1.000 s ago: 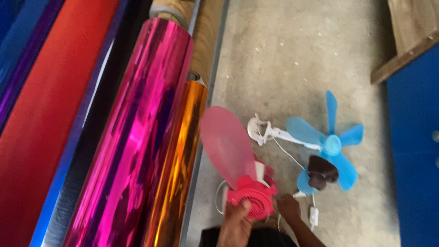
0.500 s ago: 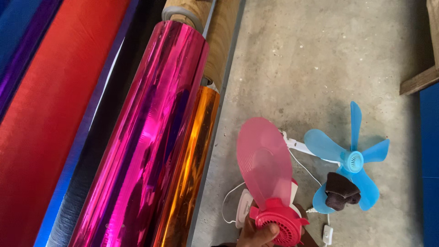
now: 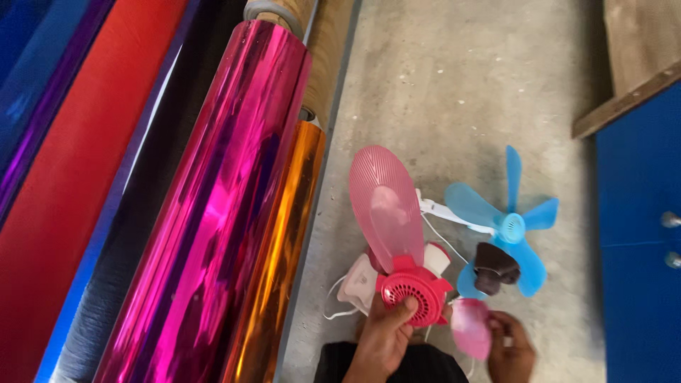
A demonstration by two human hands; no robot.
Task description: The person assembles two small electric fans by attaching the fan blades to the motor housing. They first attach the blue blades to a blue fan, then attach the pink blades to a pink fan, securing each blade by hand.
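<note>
Hands working on a pink fan [image 3: 401, 273]
Left hand [image 3: 383, 337] is gripping its hub; right hand [image 3: 511, 344] is closing on a loose pink blade [image 3: 470, 328].

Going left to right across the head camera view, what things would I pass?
Red roll → magenta foil roll → orange foil roll → pink fan in the left hand → blue fan → blue cabinet.
</note>
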